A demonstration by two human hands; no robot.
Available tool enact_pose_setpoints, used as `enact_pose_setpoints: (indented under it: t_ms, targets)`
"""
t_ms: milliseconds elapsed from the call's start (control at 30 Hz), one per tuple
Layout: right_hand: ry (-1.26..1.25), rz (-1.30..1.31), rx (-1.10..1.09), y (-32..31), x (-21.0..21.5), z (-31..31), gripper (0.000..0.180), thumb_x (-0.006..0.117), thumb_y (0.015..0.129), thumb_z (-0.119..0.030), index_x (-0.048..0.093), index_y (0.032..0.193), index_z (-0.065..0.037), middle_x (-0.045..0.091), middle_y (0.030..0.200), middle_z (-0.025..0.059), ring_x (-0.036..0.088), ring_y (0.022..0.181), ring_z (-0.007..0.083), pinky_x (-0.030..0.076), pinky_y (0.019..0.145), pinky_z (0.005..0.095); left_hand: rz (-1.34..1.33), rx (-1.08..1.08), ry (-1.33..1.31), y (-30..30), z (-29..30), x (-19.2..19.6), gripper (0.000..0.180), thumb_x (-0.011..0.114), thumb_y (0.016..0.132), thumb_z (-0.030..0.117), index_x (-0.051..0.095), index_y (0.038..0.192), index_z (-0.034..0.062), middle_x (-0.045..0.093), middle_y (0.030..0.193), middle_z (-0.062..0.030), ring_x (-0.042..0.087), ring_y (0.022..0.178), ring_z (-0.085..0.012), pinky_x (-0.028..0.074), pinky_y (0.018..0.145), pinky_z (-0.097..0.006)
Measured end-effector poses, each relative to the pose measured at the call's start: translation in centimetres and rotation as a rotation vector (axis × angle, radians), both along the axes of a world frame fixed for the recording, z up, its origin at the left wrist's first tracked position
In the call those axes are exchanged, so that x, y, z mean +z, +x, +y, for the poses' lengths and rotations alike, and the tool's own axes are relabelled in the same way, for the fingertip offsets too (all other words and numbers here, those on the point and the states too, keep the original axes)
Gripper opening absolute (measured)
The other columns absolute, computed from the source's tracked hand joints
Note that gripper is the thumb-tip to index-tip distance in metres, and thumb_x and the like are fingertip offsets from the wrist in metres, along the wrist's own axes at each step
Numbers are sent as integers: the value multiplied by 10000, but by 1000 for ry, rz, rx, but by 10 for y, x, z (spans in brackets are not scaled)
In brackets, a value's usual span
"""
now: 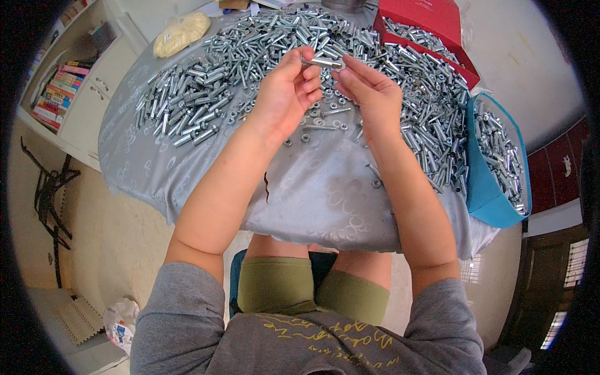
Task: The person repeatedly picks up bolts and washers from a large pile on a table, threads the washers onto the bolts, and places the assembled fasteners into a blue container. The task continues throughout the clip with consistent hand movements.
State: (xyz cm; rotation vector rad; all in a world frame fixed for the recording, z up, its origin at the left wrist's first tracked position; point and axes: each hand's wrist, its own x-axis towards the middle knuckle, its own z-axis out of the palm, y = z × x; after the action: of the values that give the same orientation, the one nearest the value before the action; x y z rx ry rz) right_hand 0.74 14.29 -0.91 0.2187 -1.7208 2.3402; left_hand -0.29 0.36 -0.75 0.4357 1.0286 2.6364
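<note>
My left hand (287, 90) pinches a silvery expansion bolt (325, 62) between thumb and forefinger, above the near part of the pile. Its other fingers are loosely curled. The bolt lies almost level, pointing right. At its right end, the thumb and fingertips of my right hand (373, 94) close in around the tip; whether a small part sits between them is too small to tell. Beneath both hands are loose bolts, nuts and washers (315, 122). A large heap of metal sleeves and bolts (262, 47) spreads behind them.
Grouped anchors (187, 106) lie at the left on the grey tablecloth (300, 200). A red box (431, 25) and a teal fabric bin (500, 212), both holding hardware, stand at the right. A pale yellow bag (181, 34) rests at the far left. A bookshelf (62, 87) stands beyond.
</note>
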Motion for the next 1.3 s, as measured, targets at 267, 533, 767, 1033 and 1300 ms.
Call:
enact_pose_setpoints:
  t_ms: [267,533,767,1033,1300]
  targets:
    - [45,67,-27,-3,-2,4,305,586,749,-13,524,1039,57,596,892,112,590,790,163,488,716,240,43,28,-50,3,2,2,183,324,907,244,429,888,95,392,658,20,361,579,-78,327,529,-217]
    - [75,25,96,-6,5,16,308,620,715,-13,562,1013,33,606,845,86,577,744,128,472,690,226,105,-3,-80,6,3,5,171,335,900,230,431,941,94,358,664,26,326,571,-77,301,524,-209]
    - [83,75,199,-10,2,23,308,560,764,-10,514,1063,47,580,924,109,581,832,176,476,780,269,-10,-15,15,5,3,7,162,320,903,206,426,931,88,349,657,25,314,564,-79,292,514,-208]
    - [124,47,165,-9,5,23,268,586,755,-36,561,1013,32,601,873,99,596,762,158,484,704,238,24,32,-71,7,4,9,174,322,904,219,432,924,86,352,652,25,317,566,-75,293,513,-204]
    - [187,-5,150,-6,2,14,238,567,798,-134,580,984,14,612,837,66,595,696,126,486,597,220,25,18,-143,6,3,6,190,336,903,240,436,933,82,351,650,23,334,578,-78,309,527,-211]
